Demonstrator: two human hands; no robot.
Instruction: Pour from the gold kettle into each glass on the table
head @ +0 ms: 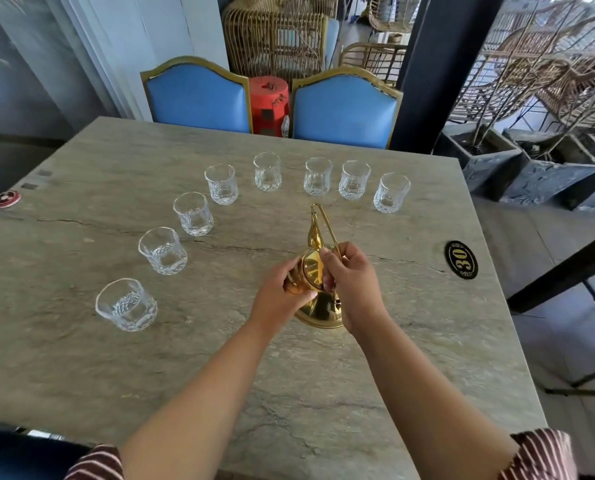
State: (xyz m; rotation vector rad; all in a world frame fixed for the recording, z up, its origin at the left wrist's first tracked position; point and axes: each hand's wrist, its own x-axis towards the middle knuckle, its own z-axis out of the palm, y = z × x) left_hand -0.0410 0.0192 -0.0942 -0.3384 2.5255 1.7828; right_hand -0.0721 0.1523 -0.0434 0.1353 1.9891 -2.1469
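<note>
A gold kettle [318, 306] stands on the stone table [219, 358], near its middle, with a long thin spout pointing away from me. My left hand [282, 296] grips the kettle's top on the left side. My right hand [353, 285] is closed on the kettle's handle at the right. Several cut-glass tumblers form an arc beyond the kettle, from the nearest glass [126, 304] at the left round to the far right glass [391, 192]. I cannot tell whether the glasses hold any liquid.
Two blue chairs [344, 109] stand at the table's far edge. A black oval number plaque [461, 260] lies at the right of the table, a red disc [6, 198] at the left edge. Grey stone planters [548, 171] and wicker furniture fill the right side.
</note>
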